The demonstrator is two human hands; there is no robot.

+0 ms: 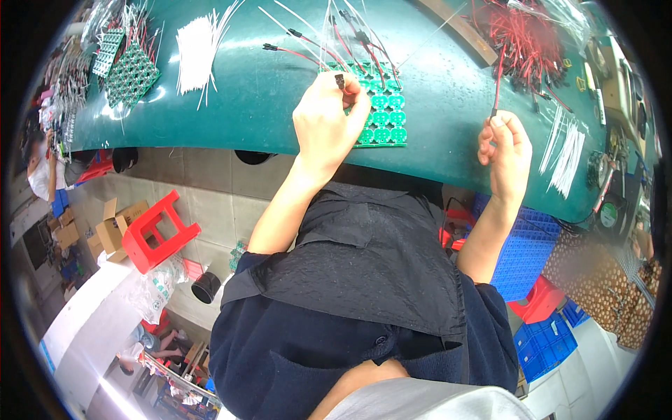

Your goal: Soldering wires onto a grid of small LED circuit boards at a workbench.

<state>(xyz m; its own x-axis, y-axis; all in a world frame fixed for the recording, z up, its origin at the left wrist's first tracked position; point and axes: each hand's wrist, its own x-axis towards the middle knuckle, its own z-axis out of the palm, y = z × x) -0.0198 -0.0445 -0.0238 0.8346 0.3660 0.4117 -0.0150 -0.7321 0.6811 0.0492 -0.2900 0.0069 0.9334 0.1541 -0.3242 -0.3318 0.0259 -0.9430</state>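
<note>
A green circuit board panel (380, 119) with rows of round sections lies on the table edge in front of me. Over its left part my left hand (327, 119) is closed in a pinch, and a black connector (340, 81) of a wire lead shows at its fingers. Several red and black wire leads (364, 43) with black connectors stick up from the panel's far side, among white ties. Off to the right, my right hand (505, 147) pinches the near end of a red and black wire lead (499, 80), which points away from me toward a heap of similar leads.
A tangled heap of red leads (521, 42) lies at the far right beside a brown bar (458, 29). White ties lie in a left bundle (196, 52) and a right bundle (568, 157). Wired panels (131, 75) sit far left. A red stool (161, 232) stands below.
</note>
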